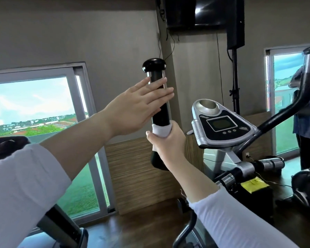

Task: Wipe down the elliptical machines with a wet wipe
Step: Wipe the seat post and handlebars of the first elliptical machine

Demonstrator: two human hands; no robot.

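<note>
1. Curled round a white wet wipe (161,130), the right hand (166,142) was seen gripping it tightly against the upright handle (160,113) of the elliptical machine (243,167), low on the shaft. The wipe was wrapped about the bar, probably so its whole girth could be rubbed at once.
2. The left hand (138,108) was held flat, fingers straight, with nothing in it, across the upper handle. Contact could not be told; steadying was judged likely.
3. The handle was shown as a matt black cylinder, topped by a glossy, mushroom-shaped cap (154,65).
4. A rounded console (222,126) of silver and black plastic, with a small dark screen, was seen to the right, untouched.
</note>
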